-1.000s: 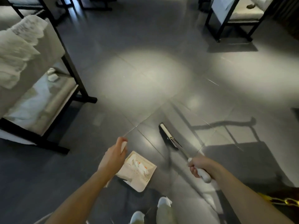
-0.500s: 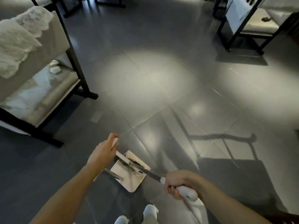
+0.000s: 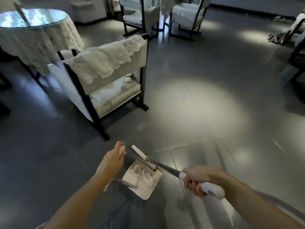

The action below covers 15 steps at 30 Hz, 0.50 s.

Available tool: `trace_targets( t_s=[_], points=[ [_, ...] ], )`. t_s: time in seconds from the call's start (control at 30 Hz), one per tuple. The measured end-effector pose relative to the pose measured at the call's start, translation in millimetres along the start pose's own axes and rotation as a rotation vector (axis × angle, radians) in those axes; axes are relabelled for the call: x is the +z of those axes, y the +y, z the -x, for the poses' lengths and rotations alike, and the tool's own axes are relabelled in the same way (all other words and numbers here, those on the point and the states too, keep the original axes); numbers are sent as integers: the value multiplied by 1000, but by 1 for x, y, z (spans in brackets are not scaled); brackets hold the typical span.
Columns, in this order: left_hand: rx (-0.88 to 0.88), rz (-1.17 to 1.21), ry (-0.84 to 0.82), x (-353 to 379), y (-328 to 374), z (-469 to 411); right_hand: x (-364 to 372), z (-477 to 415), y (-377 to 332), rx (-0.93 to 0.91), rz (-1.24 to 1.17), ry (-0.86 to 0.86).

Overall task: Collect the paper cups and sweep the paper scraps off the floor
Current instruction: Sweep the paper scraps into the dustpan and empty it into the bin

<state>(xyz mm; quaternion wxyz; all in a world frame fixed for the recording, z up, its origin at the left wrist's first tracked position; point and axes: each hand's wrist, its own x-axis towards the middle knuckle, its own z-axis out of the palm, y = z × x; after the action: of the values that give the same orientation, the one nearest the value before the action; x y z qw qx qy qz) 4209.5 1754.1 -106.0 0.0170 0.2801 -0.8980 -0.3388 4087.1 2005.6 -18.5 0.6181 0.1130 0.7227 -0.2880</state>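
A white dustpan (image 3: 142,184) hangs low over the dark tiled floor, with white paper scraps (image 3: 145,175) lying in it. My left hand (image 3: 113,159) grips the top of the dustpan's handle. My right hand (image 3: 196,180) grips the white handle of the broom (image 3: 166,168). The broom's head rests across the far rim of the dustpan. No paper cup shows in this view.
An armchair (image 3: 105,76) with a lace cover stands just ahead on the left, next to a round glass-topped table (image 3: 33,20) draped in lace. More chairs (image 3: 186,15) stand at the back and another at the right edge. A small pale scrap (image 3: 142,125) lies on the floor.
The view has tilted up, so the chair, table and far chairs now show. The broom head swung from the floor on the right onto the dustpan's rim; both hands keep their hold.
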Motion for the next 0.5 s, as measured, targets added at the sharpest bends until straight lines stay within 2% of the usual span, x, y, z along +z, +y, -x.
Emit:
trace_targets(
  t_s=[0.2, 0.5],
  points=[
    [-97, 59, 212, -83, -90, 47, 111, -24, -86, -17, 229, -80],
    [-368, 51, 539, -234, -274, 145, 389, -47, -210, -195, 394, -242]
  ],
)
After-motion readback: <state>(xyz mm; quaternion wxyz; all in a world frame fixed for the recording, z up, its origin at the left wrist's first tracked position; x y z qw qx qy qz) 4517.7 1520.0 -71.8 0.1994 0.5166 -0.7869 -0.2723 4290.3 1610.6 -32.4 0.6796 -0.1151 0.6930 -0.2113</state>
